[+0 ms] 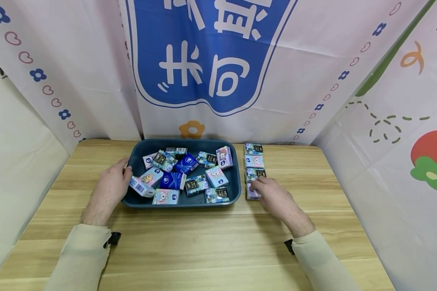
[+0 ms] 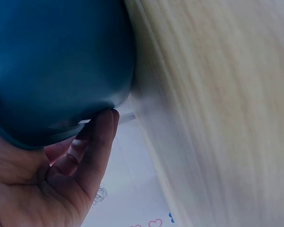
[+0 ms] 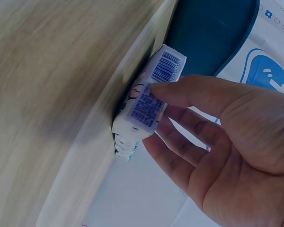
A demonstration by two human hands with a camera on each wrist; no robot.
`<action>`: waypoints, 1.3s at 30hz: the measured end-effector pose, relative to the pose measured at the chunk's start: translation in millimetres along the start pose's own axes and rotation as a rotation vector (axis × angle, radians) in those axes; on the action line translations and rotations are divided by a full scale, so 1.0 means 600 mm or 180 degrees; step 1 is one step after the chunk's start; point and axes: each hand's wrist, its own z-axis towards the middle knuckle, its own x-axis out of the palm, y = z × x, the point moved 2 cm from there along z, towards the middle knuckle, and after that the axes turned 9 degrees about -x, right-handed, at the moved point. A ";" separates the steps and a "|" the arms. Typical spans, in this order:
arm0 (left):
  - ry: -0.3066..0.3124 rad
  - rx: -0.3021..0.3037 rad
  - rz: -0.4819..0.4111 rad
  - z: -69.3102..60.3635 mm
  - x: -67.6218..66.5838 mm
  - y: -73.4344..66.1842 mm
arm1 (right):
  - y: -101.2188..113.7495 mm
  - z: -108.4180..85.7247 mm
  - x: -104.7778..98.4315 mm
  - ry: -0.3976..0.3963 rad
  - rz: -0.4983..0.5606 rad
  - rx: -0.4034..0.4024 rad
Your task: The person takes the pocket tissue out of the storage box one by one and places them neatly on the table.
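Note:
A dark teal tray [image 1: 189, 205] holds several small tissue packs in blue, pink, purple and floral wrappers. My left hand [image 1: 111, 188] grips its left rim; in the left wrist view, the fingers of that hand [image 2: 61, 184] curl against the outer wall of the tray [image 2: 61, 61]. Right of the tray, several packs lie in a column. At its near end is a purple pack [image 1: 252, 194], pinched by my right hand [image 1: 278, 200]. The right wrist view has the thumb of this hand [image 3: 236, 137] on the barcoded side of the pack [image 3: 146, 111], fingers behind it.
Farther back in the column are a floral pack [image 1: 253, 173], a pink-and-blue pack [image 1: 254, 161] and another floral pack [image 1: 253, 149]. The wooden table [image 1: 204, 246] meets a printed cloth [image 1: 313, 60] at the back and cloth walls at both sides.

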 end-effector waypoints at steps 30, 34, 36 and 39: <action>0.0009 0.0012 0.0012 -0.001 -0.001 0.001 | 0.015 0.010 -0.010 0.0120 -0.0032 0.0315; 0.0022 0.0003 0.0004 0.000 0.000 0.001 | 0.018 0.016 -0.013 0.0085 -0.0051 0.0324; 0.0046 -0.0021 0.0000 0.001 0.000 0.001 | 0.024 0.021 -0.018 0.0025 -0.0049 0.0301; 0.0068 -0.0043 -0.0001 0.002 0.000 0.002 | 0.036 0.029 -0.027 -0.0098 -0.0031 0.0253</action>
